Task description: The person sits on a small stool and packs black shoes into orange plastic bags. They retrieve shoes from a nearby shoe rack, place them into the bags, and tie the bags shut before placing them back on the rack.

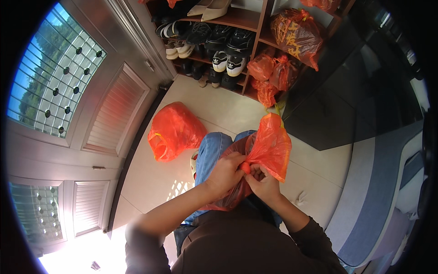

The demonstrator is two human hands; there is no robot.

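A red plastic bag (273, 144) lies across my lap, its dark, filled part against my jeans and its loose mouth fanned out to the upper right. At its gathered neck is a bunched red knot. My left hand (230, 171) pinches the neck from the left side. From the right, my right hand (261, 178) grips the plastic at the same knot, its fingers curled. The fingertips of both hands nearly meet there. What the bag holds cannot be told. Another full red plastic bag (179, 128) rests on the tiled floor, left of my knees.
Ahead stands a wooden shoe rack (241, 19) with several pairs of shoes and, at its right, several stuffed red bags (282, 68). A metal door (113, 102) is on the left. On the right are a dark glossy panel (328, 113) and a grey-and-blue padded piece (369, 185).
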